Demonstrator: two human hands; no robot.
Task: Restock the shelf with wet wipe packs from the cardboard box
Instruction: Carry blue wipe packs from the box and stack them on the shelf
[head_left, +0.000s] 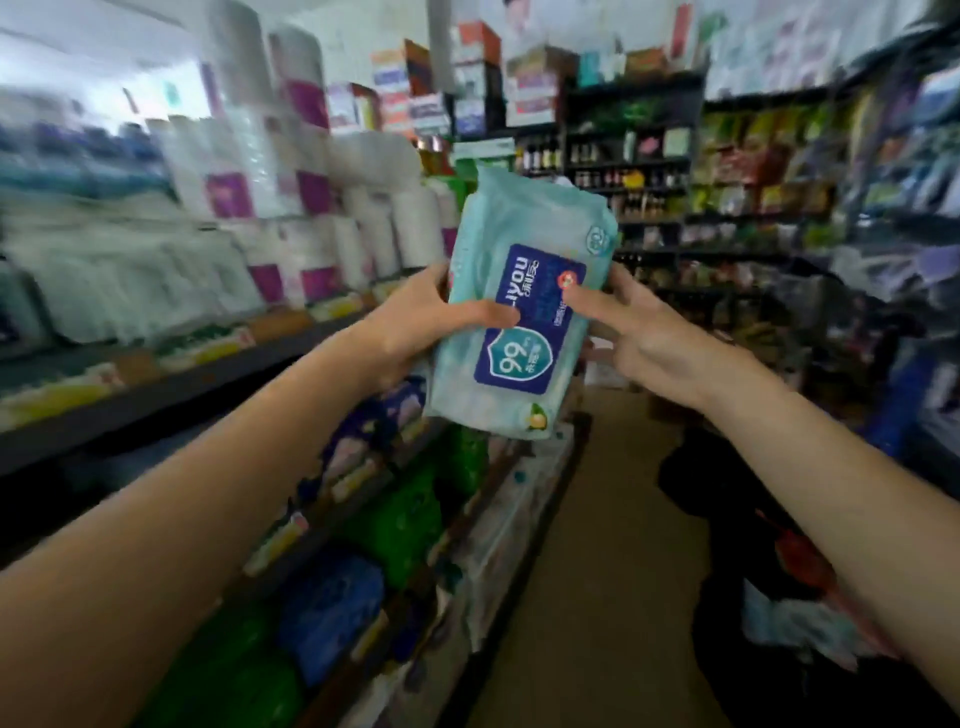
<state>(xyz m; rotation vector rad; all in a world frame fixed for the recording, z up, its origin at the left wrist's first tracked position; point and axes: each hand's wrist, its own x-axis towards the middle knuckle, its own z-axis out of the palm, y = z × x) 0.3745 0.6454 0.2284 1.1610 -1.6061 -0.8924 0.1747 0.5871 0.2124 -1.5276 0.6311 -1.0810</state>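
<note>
Holding one pack upright in the aisle, well short of the dark metal shelving (171, 384) on the left.

Biggest first — that shelving runs down the left side, stacked with white paper rolls (332, 208); the pale teal soft-plastic wet wipe pack (524, 312) stands with its long axis near vertical, held up between both hands. The left hand (415, 322) grips its left edge, thumb across the front; the right hand (654, 338) touches the right edge with straight fingers — so the left, nearer the shelf, would likely carry it across.
</note>
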